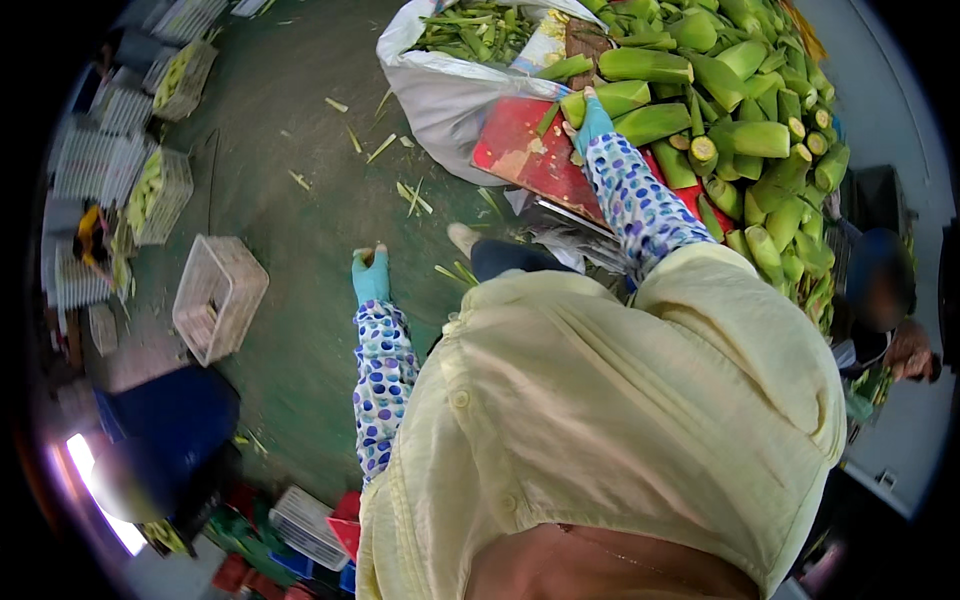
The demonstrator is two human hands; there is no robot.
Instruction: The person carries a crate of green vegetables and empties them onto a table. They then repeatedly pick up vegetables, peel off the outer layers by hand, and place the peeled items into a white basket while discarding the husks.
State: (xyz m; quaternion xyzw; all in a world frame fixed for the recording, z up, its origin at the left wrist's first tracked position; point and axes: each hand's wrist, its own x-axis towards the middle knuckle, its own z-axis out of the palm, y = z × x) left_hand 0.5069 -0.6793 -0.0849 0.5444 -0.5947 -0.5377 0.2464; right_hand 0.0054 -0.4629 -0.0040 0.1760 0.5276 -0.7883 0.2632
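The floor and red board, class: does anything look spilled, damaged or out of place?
Yes. Green scraps lie strewn across the floor, outside the white sack, which holds many similar pieces. The red board near the right hand looks worn, with pale patches breaking its colour.

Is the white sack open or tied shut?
Open: the white sack has a wide mouth, showing green scraps inside.

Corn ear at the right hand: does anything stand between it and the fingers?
Nothing visible does: the right hand meets the green corn ear at its left end. Other ears in the pile lie beside it, not in between.
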